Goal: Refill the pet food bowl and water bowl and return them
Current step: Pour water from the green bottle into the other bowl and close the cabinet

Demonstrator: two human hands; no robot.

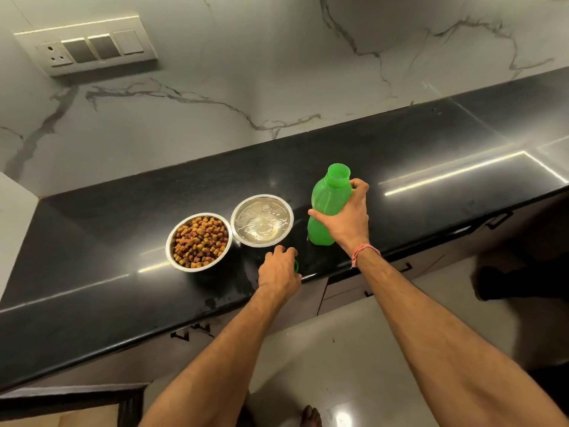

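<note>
Two steel bowls sit side by side on the black countertop (92, 251). The food bowl (199, 241) on the left is full of brown kibble. The water bowl (262, 220) to its right holds clear water. A green plastic bottle (326, 198) stands upright to the right of the water bowl, uncapped, with my right hand (346, 220) wrapped around its middle. My left hand (280, 269) rests near the counter's front edge just below the water bowl, fingers closed around a small green cap (296, 266), mostly hidden.
A marble wall with a switch and socket panel (89, 47) rises behind the counter. Drawers with dark handles (406, 268) run under the counter's front edge. My bare toes (311, 416) show on the pale floor below.
</note>
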